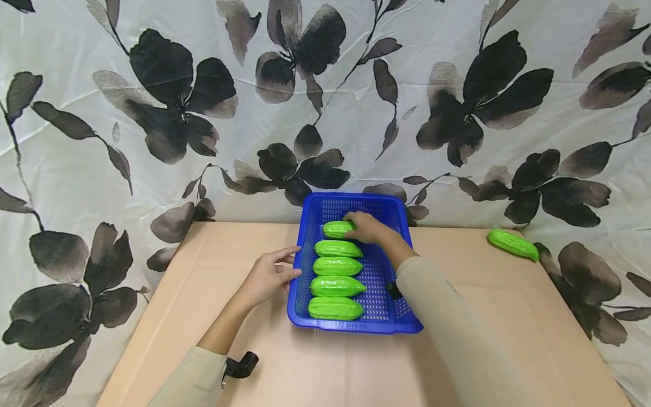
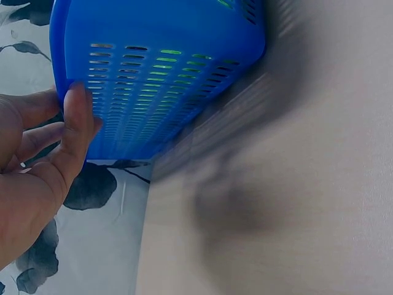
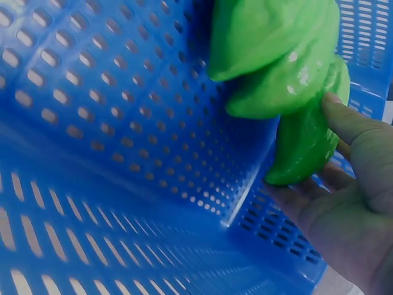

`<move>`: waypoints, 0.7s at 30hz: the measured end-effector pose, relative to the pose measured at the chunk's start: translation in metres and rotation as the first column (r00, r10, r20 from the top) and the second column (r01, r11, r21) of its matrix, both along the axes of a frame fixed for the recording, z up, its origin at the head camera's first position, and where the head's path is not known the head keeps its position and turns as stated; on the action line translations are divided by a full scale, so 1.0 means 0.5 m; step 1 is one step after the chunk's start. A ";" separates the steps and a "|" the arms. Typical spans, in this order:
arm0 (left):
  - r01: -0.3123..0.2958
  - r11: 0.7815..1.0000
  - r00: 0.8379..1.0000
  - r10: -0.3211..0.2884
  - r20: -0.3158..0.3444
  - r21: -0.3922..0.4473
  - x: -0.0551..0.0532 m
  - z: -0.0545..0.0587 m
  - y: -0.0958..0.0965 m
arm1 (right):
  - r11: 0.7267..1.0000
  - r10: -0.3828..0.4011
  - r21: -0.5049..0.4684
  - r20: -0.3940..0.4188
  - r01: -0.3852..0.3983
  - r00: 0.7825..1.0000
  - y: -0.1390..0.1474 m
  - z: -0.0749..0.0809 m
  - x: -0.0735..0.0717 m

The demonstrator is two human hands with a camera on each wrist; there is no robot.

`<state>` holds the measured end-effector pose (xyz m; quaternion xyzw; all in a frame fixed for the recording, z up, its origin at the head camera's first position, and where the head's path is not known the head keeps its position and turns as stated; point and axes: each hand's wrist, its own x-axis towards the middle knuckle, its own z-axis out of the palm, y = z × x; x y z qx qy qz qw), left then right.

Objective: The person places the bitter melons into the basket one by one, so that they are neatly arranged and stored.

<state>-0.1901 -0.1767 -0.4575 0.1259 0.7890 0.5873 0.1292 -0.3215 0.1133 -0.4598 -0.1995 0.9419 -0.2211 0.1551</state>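
Observation:
A blue perforated plastic basket (image 1: 384,323) stands on the table. Along its left half lie several bright green ridged gourds (image 1: 338,286), stacked in a row from near to far. My right hand (image 1: 368,227) reaches into the far end and holds the farthest green gourd (image 1: 338,229). In the right wrist view, the thumb rests on one side of that gourd (image 3: 301,147) and fingers are behind and below it. My left hand (image 1: 269,275) touches the basket's left rim from outside; in the left wrist view its fingertips (image 2: 78,101) lie against the rim and outer wall.
Another green gourd (image 1: 513,244) lies at the table's far right corner. The light brown tabletop (image 1: 224,282) extends on both sides of the basket. A white cloth (image 1: 366,130) with dark flowers hangs behind it. Dark straps sit at both wrists.

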 end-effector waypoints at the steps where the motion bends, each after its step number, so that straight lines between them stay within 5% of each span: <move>1: 0.001 1.000 1.000 -0.001 0.000 0.000 0.000 -0.001 0.000 | 1.000 0.001 0.000 0.002 -0.001 1.000 -0.001 -0.003 0.000; 21: 0.003 1.000 1.000 -0.003 -0.006 -0.002 -0.006 -0.004 -0.002 | 1.000 -0.004 -0.027 0.088 0.007 0.996 -0.022 -0.028 -0.001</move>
